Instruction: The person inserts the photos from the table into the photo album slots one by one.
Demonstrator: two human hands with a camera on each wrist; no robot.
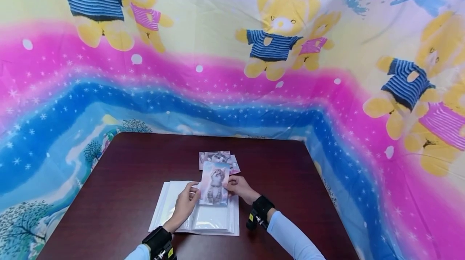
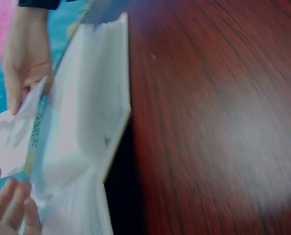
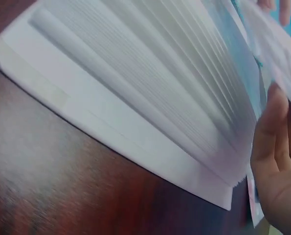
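R hand point(image 1: 242, 189) has the kitten card point(image 1: 215, 185) pinched by its R edge, thumb & fingers bent in close. L hand point(image 1: 186, 202) is at the card's L edge, fingertips right up against it, fingers loosely bent & a bit spread; can't tell if it's really gripping or just touching. In the L wrist view the L thumb tip meets a corner of the card, w/ the other fingers apart below it.

Card is up off the pages, btwn both hands, over the R half of the photo album point(image 1: 212, 218), tilted; pic side faces the head cam: fluffy kitten, upright, pink/blue bkgd.

Album lies open on the table point(image 1: 145, 163), white, w/ glossy clear pockets; spine approx. mid. R wrist view shows lots of page edges fanned in a thick stack, cover sticking out past them.

Just behind the album: loose cards point(image 1: 210, 156), at least 2, overlapping, one w/ a grey-&-white cat, the other set at an angle & mostly hidden. The held card blocks part of them in the head view.

Both wrists have black strapped-on cams point(image 1: 159, 240), lt. blue sleeves point(image 1: 292, 233) above. Table's dark red-brown, w/ rounded far corners. Past it hangs a printed cloth point(image 1: 218, 78): yellow bears in striped tops, pink & blue bands, snowflakes.
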